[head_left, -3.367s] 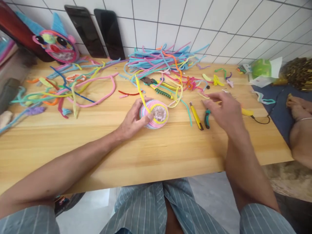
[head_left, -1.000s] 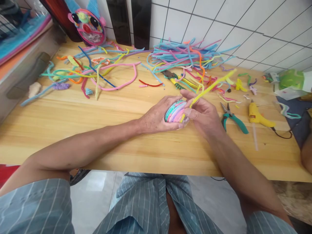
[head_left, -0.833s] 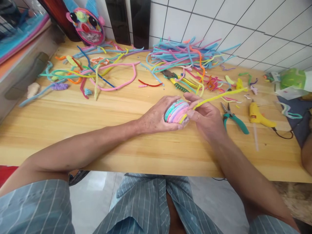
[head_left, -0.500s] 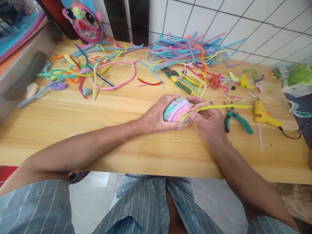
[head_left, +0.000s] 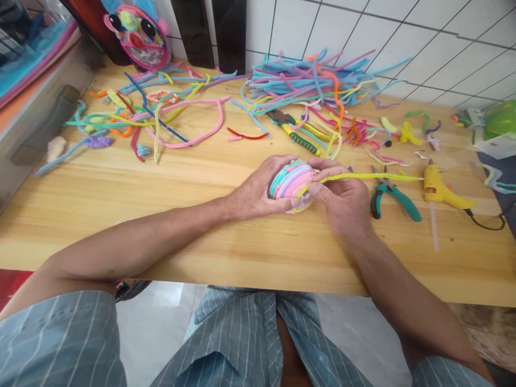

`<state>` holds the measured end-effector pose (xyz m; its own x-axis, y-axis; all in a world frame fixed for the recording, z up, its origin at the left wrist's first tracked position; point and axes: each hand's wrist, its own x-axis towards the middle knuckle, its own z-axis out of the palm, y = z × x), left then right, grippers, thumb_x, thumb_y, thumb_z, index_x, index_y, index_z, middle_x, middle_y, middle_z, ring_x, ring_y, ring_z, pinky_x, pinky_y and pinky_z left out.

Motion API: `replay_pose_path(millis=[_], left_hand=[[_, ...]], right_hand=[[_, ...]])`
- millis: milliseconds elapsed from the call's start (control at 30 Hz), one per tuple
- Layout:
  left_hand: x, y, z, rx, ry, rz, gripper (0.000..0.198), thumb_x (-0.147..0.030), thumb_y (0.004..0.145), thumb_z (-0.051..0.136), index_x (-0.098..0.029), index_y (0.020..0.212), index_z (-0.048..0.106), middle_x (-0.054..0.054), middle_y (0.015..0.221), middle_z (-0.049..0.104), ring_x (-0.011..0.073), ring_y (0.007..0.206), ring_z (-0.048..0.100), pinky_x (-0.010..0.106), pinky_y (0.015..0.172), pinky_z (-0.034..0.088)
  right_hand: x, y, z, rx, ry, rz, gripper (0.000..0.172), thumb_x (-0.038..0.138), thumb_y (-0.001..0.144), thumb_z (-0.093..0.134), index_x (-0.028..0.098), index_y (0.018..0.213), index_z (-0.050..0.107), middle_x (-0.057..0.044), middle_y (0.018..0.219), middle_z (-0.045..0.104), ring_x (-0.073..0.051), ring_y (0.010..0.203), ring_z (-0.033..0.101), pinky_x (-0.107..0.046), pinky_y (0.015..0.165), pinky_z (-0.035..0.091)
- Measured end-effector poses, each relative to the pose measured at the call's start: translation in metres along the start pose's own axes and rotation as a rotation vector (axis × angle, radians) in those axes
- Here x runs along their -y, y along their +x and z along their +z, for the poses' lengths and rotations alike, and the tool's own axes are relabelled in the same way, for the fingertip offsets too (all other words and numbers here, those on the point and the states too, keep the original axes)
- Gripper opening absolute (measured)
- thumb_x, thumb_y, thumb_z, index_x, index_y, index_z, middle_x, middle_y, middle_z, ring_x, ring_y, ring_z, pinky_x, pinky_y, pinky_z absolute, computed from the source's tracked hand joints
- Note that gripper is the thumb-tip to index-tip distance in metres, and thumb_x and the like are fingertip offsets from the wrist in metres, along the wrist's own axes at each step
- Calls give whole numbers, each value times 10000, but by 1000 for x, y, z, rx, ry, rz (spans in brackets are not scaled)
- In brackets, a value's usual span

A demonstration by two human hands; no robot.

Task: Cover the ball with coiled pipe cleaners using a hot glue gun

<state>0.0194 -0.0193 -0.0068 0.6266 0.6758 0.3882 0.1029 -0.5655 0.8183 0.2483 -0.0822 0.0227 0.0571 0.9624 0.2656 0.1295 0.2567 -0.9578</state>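
My left hand (head_left: 258, 188) wraps round a small round object (head_left: 291, 181) covered in coiled pastel pipe cleaners, held just above the wooden table (head_left: 121, 199). My right hand (head_left: 342, 196) is closed against the object's right side, pinching a yellow pipe cleaner (head_left: 371, 176) where it meets the coils. The loose end of that yellow strand runs level to the right, over the green-handled pliers (head_left: 393, 194).
A yellow glue gun (head_left: 439, 191) lies right of the pliers. A heap of coloured pipe cleaners (head_left: 310, 86) and yellow-handled pliers (head_left: 296, 134) lie behind my hands. More strands (head_left: 153, 118) spread at the back left, below a pipe-cleaner face (head_left: 137, 32). Two dark phones (head_left: 229, 32) lean on the tiled wall.
My right hand came from the tools to the coiled object and took the yellow strand. The strand's free end swung from pointing up to lying level on the right.
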Motion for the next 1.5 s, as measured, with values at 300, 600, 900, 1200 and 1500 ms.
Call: replay_pose_path(millis=[300,600,900,1200,1500], left_hand=[[-2,-2,0,-3,-19,-42,932,-763,946,766,-226,1657,491,200,1669,605,376,1550,619,547,1329,518],[-4,-2,0,3,-7,-38,940,-790,953,750,-223,1657,494,193,1660,615,377,1538,625,548,1326,522],[-6,-2,-1,-7,-10,-49,917,-805,959,732,-221,1630,513,188,1629,641,364,1510,655,522,1305,543],[-9,4,-3,-22,-3,-71,845,-790,952,746,-208,1538,569,185,1569,682,358,1441,693,518,1254,573],[4,-9,-6,-149,27,-70,727,-715,986,761,-272,1518,542,128,1483,702,330,1339,726,511,1193,622]], right_hand=[[6,0,1,8,-28,35,293,606,883,942,347,931,813,-35,1345,808,-322,1386,725,-570,1235,599],[0,-1,-1,-7,11,20,243,556,902,931,343,944,821,-38,1304,801,-311,1338,735,-528,1141,635],[-1,-1,2,-28,-11,22,245,572,892,933,351,931,834,-34,1308,815,-322,1344,737,-551,1180,625],[1,2,3,-9,-40,16,288,599,890,930,336,923,817,-46,1269,806,-313,1332,733,-529,1166,623],[7,5,-52,-31,-382,18,437,563,863,922,323,1207,798,-46,1290,831,-288,1217,762,-510,1102,602]])
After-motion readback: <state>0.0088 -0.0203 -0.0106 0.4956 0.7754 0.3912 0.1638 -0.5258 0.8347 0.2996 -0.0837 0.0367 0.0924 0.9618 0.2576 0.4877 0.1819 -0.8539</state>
